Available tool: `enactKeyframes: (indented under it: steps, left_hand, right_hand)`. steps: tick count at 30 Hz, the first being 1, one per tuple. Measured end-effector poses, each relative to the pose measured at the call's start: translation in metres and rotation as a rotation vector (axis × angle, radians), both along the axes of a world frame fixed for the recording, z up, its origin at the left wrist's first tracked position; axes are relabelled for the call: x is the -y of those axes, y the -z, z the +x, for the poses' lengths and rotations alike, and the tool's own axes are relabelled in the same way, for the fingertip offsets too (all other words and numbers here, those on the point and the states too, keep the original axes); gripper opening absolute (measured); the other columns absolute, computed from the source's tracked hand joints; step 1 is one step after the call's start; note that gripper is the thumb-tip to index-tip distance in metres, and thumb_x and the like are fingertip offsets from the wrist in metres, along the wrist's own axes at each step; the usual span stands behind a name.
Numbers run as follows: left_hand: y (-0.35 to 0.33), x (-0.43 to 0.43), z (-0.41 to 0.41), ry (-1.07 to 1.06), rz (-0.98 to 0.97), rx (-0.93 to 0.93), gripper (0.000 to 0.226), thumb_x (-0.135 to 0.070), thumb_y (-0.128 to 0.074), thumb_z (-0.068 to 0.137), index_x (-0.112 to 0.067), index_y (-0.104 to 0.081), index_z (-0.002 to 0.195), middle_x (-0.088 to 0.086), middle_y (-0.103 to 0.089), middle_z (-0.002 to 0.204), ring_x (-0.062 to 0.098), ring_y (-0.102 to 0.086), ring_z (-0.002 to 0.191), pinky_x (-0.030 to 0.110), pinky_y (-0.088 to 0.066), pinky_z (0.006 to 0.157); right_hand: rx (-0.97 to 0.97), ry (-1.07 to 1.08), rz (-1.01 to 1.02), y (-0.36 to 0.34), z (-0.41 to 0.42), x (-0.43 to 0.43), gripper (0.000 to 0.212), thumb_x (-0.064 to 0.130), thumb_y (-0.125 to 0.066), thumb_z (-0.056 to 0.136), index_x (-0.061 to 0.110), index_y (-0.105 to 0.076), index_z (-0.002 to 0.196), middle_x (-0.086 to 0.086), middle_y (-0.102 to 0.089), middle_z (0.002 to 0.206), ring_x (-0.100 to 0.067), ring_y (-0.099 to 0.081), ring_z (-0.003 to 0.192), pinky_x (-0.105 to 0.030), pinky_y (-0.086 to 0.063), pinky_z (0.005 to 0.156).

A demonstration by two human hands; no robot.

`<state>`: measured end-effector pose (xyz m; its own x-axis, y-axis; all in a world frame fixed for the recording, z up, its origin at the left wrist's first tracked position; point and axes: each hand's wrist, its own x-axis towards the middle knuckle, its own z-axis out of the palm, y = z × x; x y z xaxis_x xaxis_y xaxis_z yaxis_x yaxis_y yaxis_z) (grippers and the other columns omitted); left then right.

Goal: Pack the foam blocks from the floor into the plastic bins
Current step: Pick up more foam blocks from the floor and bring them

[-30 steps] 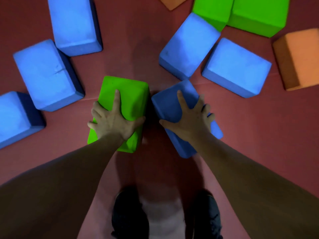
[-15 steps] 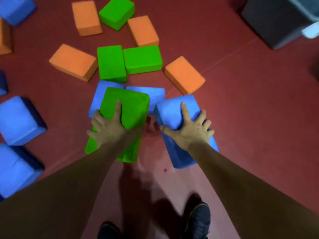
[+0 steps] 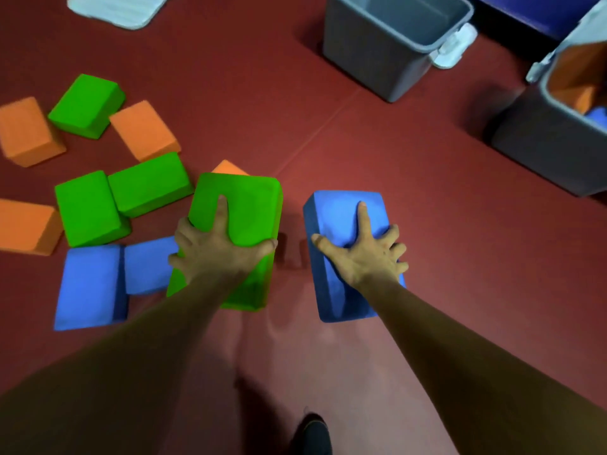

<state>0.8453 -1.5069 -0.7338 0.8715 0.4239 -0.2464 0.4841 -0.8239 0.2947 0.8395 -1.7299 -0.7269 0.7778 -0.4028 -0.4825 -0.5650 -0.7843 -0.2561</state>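
1. Red matting (image 3: 427, 224) fills the view; a second ago blocks crowded it right round the hands, and now it lies bare between the hands and the grey bin (image 3: 371, 60), which was out of sight then.
2. Right of the grey bin, a second bin (image 3: 542, 152) has come into view with orange and blue foam already inside; I judge the pick-up done and the carry toward the bins under way.
3. Below the grey bin and well apart from it, the green block (image 3: 243, 198) and the blue block (image 3: 341, 208) appear lifted off the floor and have drawn apart from each other; loose blocks (image 3: 85, 106) remain below-left of the bin, so much packing is left.
4. Nearer than the bin, the left hand (image 3: 216, 254) spreads over the green block, its thumb and fingers clamped on opposite edges; the right hand (image 3: 361, 254) grips the blue block likewise.
5. No brand, label or writing is readable anywhere.
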Motion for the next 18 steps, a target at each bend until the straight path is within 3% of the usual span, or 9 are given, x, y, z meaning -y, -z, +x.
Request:
enactKeyframes:
  steps: [8,18]
  left_hand:
    - [-0.006,0.09,0.098,0.117,-0.001,-0.041,0.126,-0.097,-0.059,0.044,-0.057,-0.008,0.152,0.022,-0.021,0.151,0.04,-0.026,0.139,0.066,-0.027,0.109]
    - [0.004,0.173,0.313,0.255,-0.004,-0.059,0.126,-0.094,-0.063,0.047,-0.058,-0.002,0.152,0.023,-0.016,0.154,0.038,-0.02,0.143,0.063,-0.027,0.108]
  right_hand:
    - [-0.012,0.071,-0.008,-0.017,0.08,0.082,0.115,0.099,-0.048,0.062,0.057,0.007,0.154,-0.018,0.0,0.166,-0.048,-0.019,0.144,-0.065,-0.017,0.114]
    - [0.029,0.208,0.019,-0.013,0.275,0.158,0.115,0.099,-0.048,0.061,0.058,0.005,0.154,-0.016,-0.003,0.165,-0.046,-0.019,0.144,-0.064,-0.017,0.116]
